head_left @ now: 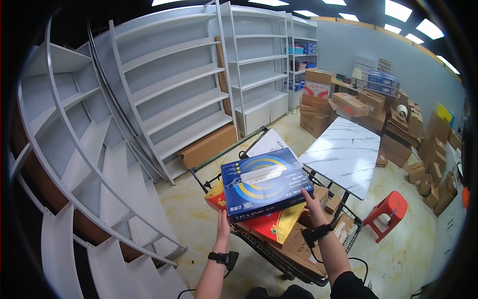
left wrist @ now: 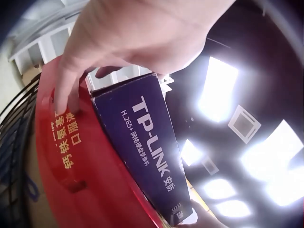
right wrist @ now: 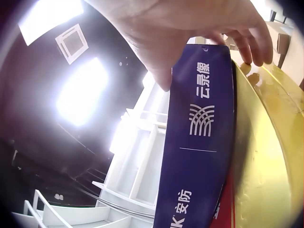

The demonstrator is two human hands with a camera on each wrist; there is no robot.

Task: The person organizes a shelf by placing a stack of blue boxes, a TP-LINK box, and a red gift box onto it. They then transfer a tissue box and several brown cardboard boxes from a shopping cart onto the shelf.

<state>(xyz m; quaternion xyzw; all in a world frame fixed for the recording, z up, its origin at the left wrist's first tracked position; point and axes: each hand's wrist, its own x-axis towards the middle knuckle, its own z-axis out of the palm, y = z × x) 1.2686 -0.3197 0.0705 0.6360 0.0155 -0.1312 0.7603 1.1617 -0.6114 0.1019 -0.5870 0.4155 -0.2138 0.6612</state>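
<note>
A dark blue TP-LINK box (head_left: 286,187) with yellow rings on its lid lies across a red and gold gift box (head_left: 260,228). At the blue box's near left corner, my left hand (head_left: 224,226) holds its edge; in the left wrist view the fingers (left wrist: 61,95) reach down onto the red gift box. My right hand (head_left: 314,207) grips the opposite corner. Its thumb (right wrist: 163,80) presses the blue box's edge in the right wrist view, while its fingers (right wrist: 256,47) rest over the gold side (right wrist: 259,156). The left thumb is mostly hidden.
Below is a black wire cart (head_left: 269,259) with brown cartons (head_left: 301,246) and a white box (head_left: 266,142). A marble-patterned table (head_left: 343,154) and a red stool (head_left: 387,214) stand right. White shelves (head_left: 172,82) line the left and back; cartons (head_left: 371,102) pile up behind.
</note>
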